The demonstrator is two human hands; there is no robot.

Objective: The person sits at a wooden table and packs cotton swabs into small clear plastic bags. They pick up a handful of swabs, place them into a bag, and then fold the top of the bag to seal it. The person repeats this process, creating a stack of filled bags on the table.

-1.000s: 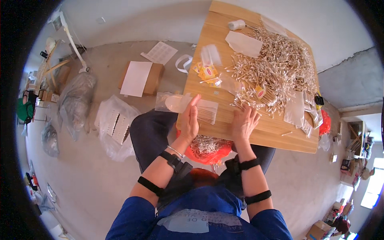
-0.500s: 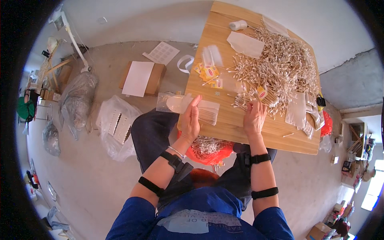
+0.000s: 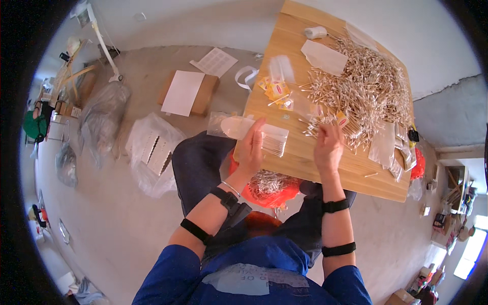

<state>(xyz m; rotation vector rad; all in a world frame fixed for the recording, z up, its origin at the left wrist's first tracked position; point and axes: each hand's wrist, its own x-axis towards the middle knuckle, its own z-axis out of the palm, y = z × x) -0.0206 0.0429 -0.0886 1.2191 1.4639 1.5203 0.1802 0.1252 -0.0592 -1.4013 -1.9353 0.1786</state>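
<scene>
My left hand [image 3: 251, 146] is closed, fingers together, round the middle of a clear plastic bag [image 3: 217, 123] at the table's near left corner. A neat row of white-tipped cotton swabs [image 3: 275, 141] sticks out on the hand's right side, and the bag's left end reaches past the table edge. Over the table's near half, my right hand [image 3: 329, 148] has its fingertips pinched together at the near edge of a big loose heap of cotton swabs [image 3: 371, 86]. Its fingertips are partly hidden from view. A small yellow-and-red card [image 3: 341, 119] lies just beyond them.
Yellow cards [image 3: 277, 90] and clear sleeves [image 3: 281, 68] lie on the wooden table [image 3: 300, 165]. More bags [image 3: 382, 145] sit at its right side. Below hangs a red bag of swabs [image 3: 269, 189]. A cardboard box [image 3: 206, 95] and plastic-wrapped goods [image 3: 152, 155] stand on the floor.
The whole view has shifted, so the table sits a little farther right. My right hand has moved slightly left across the swabs' edge; my left hand stays at the bag.
</scene>
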